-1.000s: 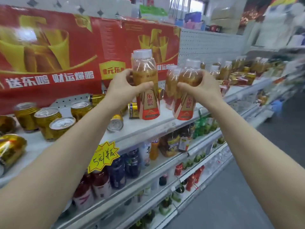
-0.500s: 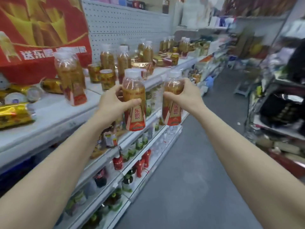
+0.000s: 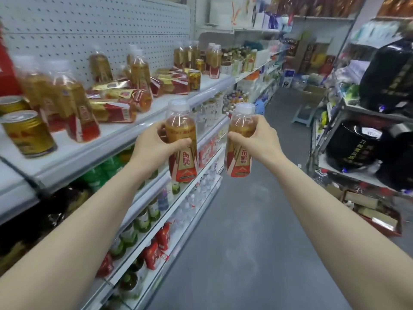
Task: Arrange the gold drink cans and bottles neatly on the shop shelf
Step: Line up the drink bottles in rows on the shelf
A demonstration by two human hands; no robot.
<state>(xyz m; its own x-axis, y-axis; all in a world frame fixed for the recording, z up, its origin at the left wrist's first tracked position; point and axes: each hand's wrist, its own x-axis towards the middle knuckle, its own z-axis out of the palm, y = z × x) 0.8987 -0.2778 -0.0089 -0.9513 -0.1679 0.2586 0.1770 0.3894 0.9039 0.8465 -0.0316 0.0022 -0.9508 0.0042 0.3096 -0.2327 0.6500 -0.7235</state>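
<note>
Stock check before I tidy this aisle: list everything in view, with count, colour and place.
held bottles: two, amber with red-gold labels, left-hand bottle, right-hand bottle, over the aisle
shelf bottles: many, amber, some upright, some lying, top shelf
gold cans: at least four, top shelf
top shelf: one, white, left
lower-shelf drinks: many, mixed colours
black packs: several, right rack
pegboard: white, behind shelf
left hand: holds one bottle
right hand: holds the other

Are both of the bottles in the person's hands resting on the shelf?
No, the left bottle and right bottle are held in the air beside the shelf.
</note>
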